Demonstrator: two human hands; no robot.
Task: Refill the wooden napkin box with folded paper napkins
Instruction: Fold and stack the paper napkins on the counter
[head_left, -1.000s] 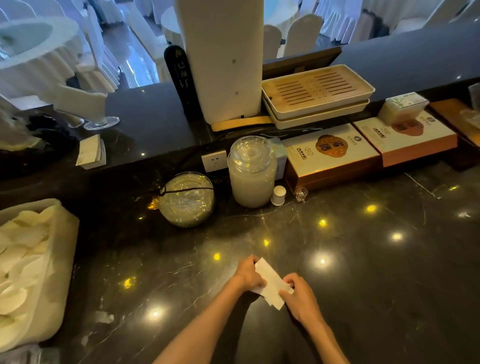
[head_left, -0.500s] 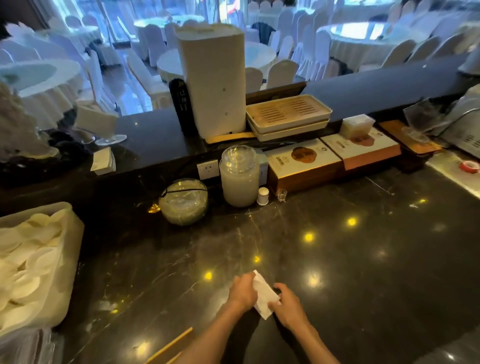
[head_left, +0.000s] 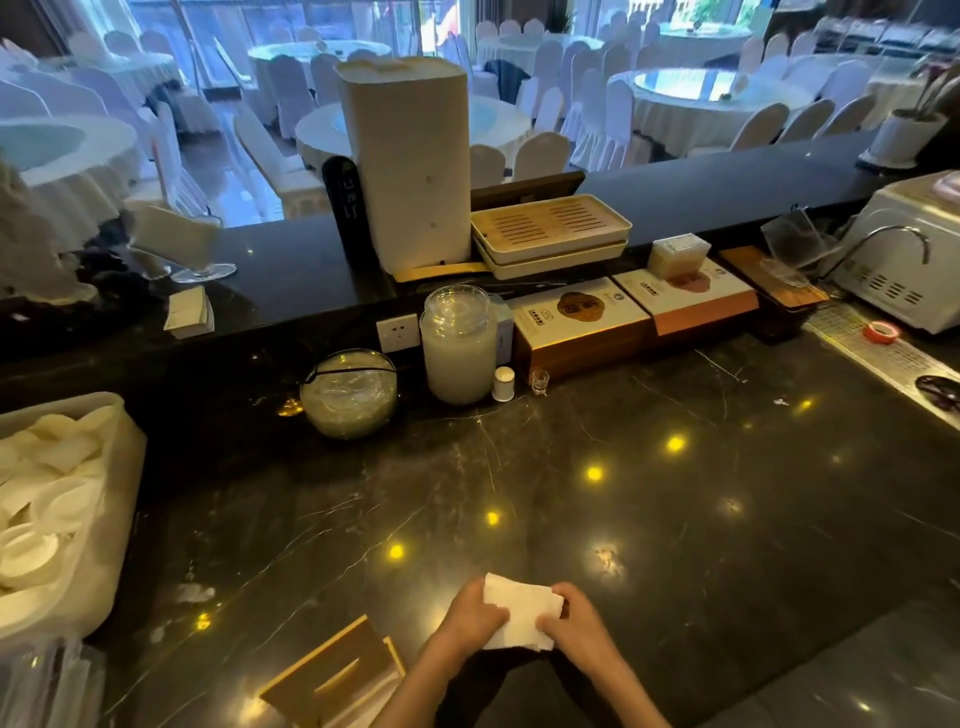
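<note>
Both napkin (head_left: 522, 613) ends were pinched by left hand (head_left: 475, 618) and right hand (head_left: 574, 626); squared edges were advisable to fit the wooden box (head_left: 337, 675).

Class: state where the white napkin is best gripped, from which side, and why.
The napkin is a thin, limp rectangle, so probably its two short ends, one from each side, as the left hand and right hand pinch it.

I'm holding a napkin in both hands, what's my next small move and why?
Probably carry the napkin left to the box. Your left hand and right hand both pinch it and it looks folded flat. The box lies just left of your left forearm, on the counter, so the napkin seems ready to go in.
</note>
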